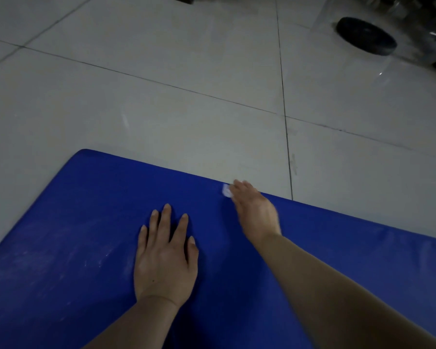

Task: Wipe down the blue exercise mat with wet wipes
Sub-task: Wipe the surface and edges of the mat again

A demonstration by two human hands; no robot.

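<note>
The blue exercise mat (pixel 81 222) lies on the tiled floor and fills the lower part of the view. My left hand (pixel 165 258) rests flat on the mat with its fingers spread. My right hand (pixel 254 210) reaches to the mat's far edge and presses a small white wet wipe (pixel 226 191) onto the surface; the hand is blurred and hides most of the wipe. Pale scuff marks (pixel 68 250) show on the mat left of my left hand.
Grey floor tiles (pixel 161 96) stretch beyond the mat. A black weight plate (pixel 365 36) lies on the floor at the far right, beside dark gym equipment (pixel 433 26) in the corner.
</note>
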